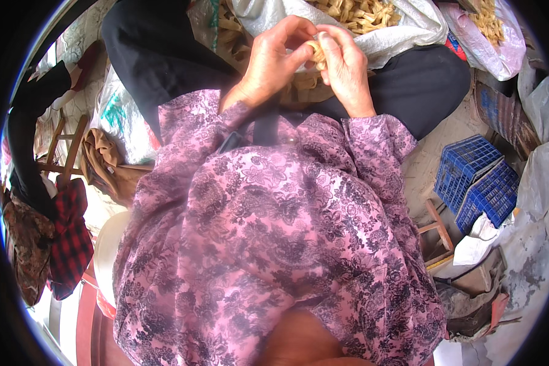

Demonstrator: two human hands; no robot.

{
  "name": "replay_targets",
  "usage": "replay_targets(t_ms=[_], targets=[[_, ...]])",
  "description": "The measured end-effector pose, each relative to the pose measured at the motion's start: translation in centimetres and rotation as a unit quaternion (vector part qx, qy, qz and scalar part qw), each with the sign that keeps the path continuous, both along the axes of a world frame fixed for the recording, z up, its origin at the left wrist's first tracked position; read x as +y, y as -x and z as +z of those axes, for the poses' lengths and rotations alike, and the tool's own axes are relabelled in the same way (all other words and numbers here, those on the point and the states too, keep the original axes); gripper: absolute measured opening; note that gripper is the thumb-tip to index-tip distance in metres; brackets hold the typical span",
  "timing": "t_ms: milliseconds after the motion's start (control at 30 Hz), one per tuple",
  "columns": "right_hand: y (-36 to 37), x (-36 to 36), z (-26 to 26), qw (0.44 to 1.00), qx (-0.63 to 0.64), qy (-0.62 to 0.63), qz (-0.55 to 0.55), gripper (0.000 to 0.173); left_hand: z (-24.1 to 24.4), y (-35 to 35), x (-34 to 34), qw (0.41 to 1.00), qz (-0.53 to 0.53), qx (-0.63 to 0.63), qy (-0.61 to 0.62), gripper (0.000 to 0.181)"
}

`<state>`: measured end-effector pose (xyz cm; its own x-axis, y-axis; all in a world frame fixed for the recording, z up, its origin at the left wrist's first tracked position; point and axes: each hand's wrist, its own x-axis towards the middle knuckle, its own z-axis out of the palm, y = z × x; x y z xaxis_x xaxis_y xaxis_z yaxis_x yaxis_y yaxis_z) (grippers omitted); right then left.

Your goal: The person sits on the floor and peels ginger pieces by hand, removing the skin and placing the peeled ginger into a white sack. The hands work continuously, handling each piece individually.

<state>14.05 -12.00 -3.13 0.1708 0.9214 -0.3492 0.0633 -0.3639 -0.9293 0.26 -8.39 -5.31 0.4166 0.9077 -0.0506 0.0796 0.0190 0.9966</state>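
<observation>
Both of my hands meet near the top centre, over the gap between my legs. A small knotted piece of yellowish strip material (318, 55) is pinched between them. My left hand (279, 57) has thumb and forefinger at its left side. My right hand (345, 66) grips it from the right, thumb on top. Behind the hands a white woven sack (405, 41) lies open, filled with similar yellowish knotted pieces (357, 16). More such pieces (304, 81) lie below my hands, partly hidden by them. The exact material cannot be told.
A pinkish sack (508, 57) with more pieces stands at upper right. Blue plastic baskets (469, 171) and a wooden frame (439, 226) are on the right. At left are a white sack (123, 119), brown cloth (105, 160) and another person's dark-clothed leg (27, 119).
</observation>
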Motion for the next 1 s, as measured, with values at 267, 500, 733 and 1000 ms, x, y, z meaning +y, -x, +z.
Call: replay_targets(t_ms=[267,500,733,1000], targets=[[0.3,-0.9,-1.3,0.995,0.067,-0.071,-0.036,0.017,-0.9,0.0,0.2,0.987,0.050,-0.089,0.128,0.009],[0.1,-1.0,-2.8,0.994,-0.012,-0.106,-0.037,0.017,-0.5,0.4,0.7,0.970,0.027,-0.083,0.228,0.011],[-0.6,-0.9,-2.1,0.982,0.183,0.019,-0.049,0.019,-0.6,0.1,-0.3,0.998,0.032,0.062,0.007,0.016],[-0.1,-1.5,-3.0,0.970,0.235,0.035,-0.052,0.019,-0.4,0.3,-1.2,0.972,0.050,0.203,-0.111,0.020]])
